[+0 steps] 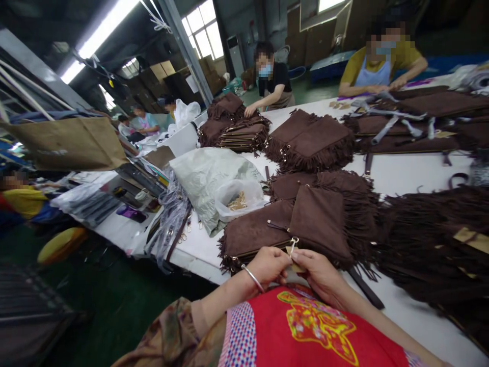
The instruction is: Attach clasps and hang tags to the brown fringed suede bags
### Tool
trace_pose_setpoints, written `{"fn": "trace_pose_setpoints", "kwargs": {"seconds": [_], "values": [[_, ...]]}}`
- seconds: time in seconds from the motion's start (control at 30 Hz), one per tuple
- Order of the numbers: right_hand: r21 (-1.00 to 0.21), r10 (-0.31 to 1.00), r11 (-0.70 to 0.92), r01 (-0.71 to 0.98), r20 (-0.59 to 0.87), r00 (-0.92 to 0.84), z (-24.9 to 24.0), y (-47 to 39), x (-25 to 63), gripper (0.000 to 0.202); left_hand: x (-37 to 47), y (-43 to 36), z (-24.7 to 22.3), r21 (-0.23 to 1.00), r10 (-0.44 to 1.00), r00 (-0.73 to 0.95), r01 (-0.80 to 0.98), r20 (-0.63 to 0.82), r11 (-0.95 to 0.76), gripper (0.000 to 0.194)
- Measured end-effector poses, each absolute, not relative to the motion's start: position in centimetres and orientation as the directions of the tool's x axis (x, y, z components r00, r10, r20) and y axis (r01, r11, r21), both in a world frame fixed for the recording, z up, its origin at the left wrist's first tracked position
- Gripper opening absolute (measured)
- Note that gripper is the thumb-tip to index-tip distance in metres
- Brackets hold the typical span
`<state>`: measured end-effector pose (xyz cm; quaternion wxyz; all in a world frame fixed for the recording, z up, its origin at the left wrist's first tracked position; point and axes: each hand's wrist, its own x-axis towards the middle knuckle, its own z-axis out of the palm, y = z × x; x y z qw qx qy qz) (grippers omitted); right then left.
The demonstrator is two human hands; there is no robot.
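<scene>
The left hand (270,265) and the right hand (319,270) meet at the near edge of the counter (407,176), both narrowed to a fingertip pinch on a white string (293,245) with a brown paper tag (299,267) just by it; which fingers bear on the tag itself I cannot tell. The string runs up to a metal ring (294,239) at the near edge of a dark brown bag (319,219), which lies flat right before the hands, its fringe (361,216) spread toward the right. For good work here, one hand should steady the string close to the ring while the other handles the loose end, with only a light pull, since a hard tug would likely drag the bag or crease the tag. The fringe is best held clear of the string, as loose strands could easily catch in it. Just left of this bag, a second brown bag (254,229) gives a soft, uneven rest, so the wrists do better low and settled. Beyond it, a clear plastic bag (223,204) stands open with more tags (239,201) inside, near enough for a short reach.
</scene>
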<state>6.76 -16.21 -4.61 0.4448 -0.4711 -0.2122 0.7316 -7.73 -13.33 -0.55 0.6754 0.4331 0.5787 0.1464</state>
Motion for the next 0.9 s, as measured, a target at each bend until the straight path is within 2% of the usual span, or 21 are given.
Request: {"fn": "trace_pose_setpoints", "kwargs": {"seconds": [0.1, 0.3, 0.43, 0.57, 0.7, 0.9], "values": [[-0.733, 0.85, -0.512, -0.449, -0.508, -0.14, -4.47, -16.26, 6.8, 0.036, -7.73, -13.38, -0.6, 0.768, 0.734, 0.247, 0.323, -0.632, 0.553, 0.019], [-0.773, 0.851, -0.498, -0.392, -0.522, -0.052, -4.93, -16.34, 7.07, 0.036, -7.64, -12.99, -0.39, 0.83, 0.855, 0.159, 0.381, -0.494, 0.408, 0.018], [-0.768, 0.848, -0.505, -0.394, -0.527, -0.06, -5.24, -16.23, 7.12, 0.035, -7.64, -12.91, -0.3, 0.839, 0.851, 0.183, 0.361, -0.492, 0.407, 0.018], [-0.736, 0.856, -0.506, -0.449, -0.493, -0.157, -4.86, -16.11, 6.91, 0.033, -7.74, -13.01, -0.6, 0.829, 0.839, 0.225, 0.411, -0.496, 0.38, 0.025], [-0.727, 0.861, -0.499, -0.471, -0.476, -0.178, -4.35, -16.0, 6.78, 0.033, -7.84, -12.95, -0.83, 0.824, 0.847, 0.234, 0.456, -0.477, 0.338, 0.028], [-0.779, 0.863, -0.495, -0.385, -0.49, -0.118, -4.32, -16.14, 7.04, 0.038, -7.8, -12.76, -0.77, 0.835, 0.888, 0.195, 0.468, -0.416, 0.289, 0.025]]}}
